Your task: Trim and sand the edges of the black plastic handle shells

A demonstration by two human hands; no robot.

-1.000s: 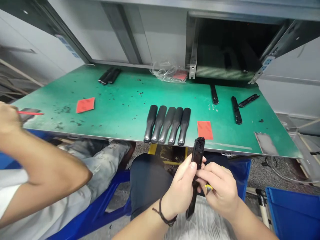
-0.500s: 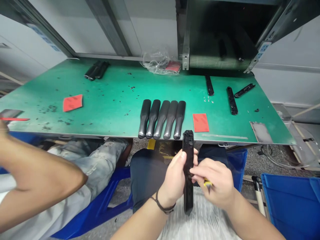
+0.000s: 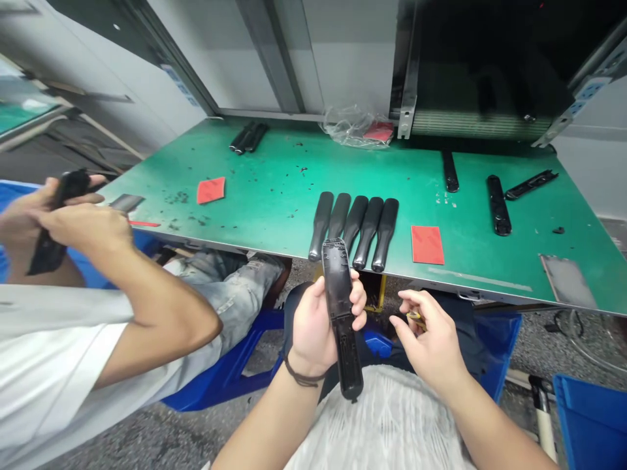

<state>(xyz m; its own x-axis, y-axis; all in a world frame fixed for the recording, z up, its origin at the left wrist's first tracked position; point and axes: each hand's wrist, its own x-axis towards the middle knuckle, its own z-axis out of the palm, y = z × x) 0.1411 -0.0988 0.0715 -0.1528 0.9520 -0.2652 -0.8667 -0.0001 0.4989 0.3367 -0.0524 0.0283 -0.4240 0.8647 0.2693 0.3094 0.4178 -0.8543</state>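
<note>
My left hand (image 3: 318, 320) grips a long black plastic shell (image 3: 337, 281), its hollow, ribbed inside facing up and its narrow end towards my body. To the right of the shell and apart from it, my right hand (image 3: 431, 333) has its thumb and forefinger spread. A small yellow tool (image 3: 415, 316) sits held in the curled fingers of that hand, mostly hidden. Just beyond the shell, several black paddle-shaped handles (image 3: 363, 225) lie side by side at the table's front edge. The shell partly covers one of them.
On the green table (image 3: 274, 209) lie red sandpaper squares (image 3: 427, 245), black shells (image 3: 498, 205), dark scraps and a grey-faced pad (image 3: 565, 281). A plastic bag (image 3: 355, 127) rests at the back. At left, a co-worker's hands (image 3: 83, 225) hold a black part. A blue bin (image 3: 592, 418) stands right.
The shell has turned to show its inside, and my right hand has moved off it to the right, its fingers opening wider. The view has swung left, showing the co-worker's hands.
</note>
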